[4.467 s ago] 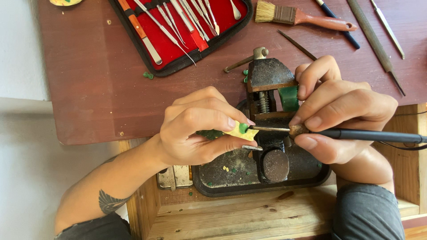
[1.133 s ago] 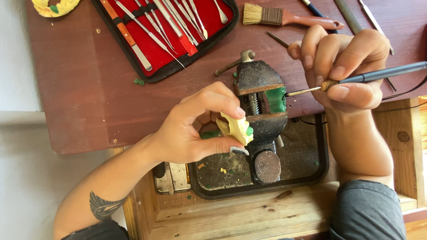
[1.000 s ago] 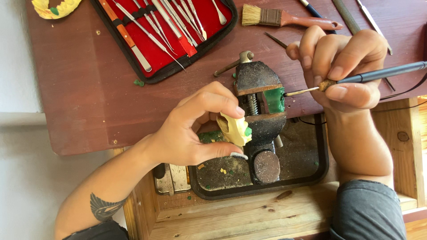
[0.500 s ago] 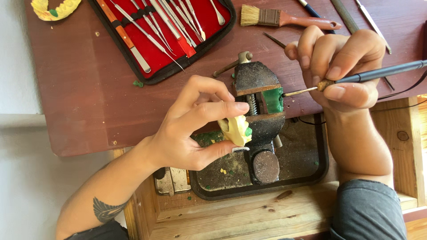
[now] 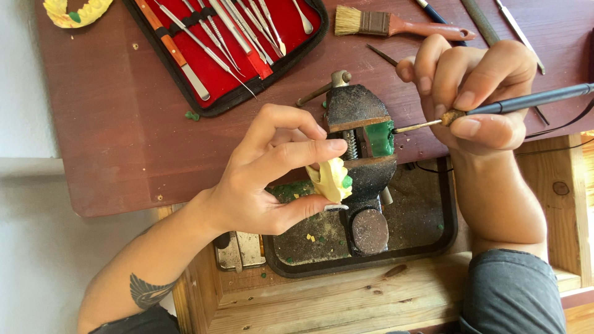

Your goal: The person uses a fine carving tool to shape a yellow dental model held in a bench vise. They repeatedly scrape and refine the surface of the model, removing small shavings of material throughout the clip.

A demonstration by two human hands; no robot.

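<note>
My left hand pinches a small pale yellow piece with green spots between thumb and forefinger, just left of the lower jaw of a dark metal vise. My right hand grips a thin black corded tool like a pen. Its metal tip touches a block of green wax clamped in the vise.
An open red-lined case of metal instruments lies at the back of the brown bench. A small brush, files and a yellow cast lie around it. A black tray with scraps sits under the vise.
My right hand lifted the tool from the yellow piece up to the green wax in the vise. My left hand has turned the yellow piece and moved slightly.
</note>
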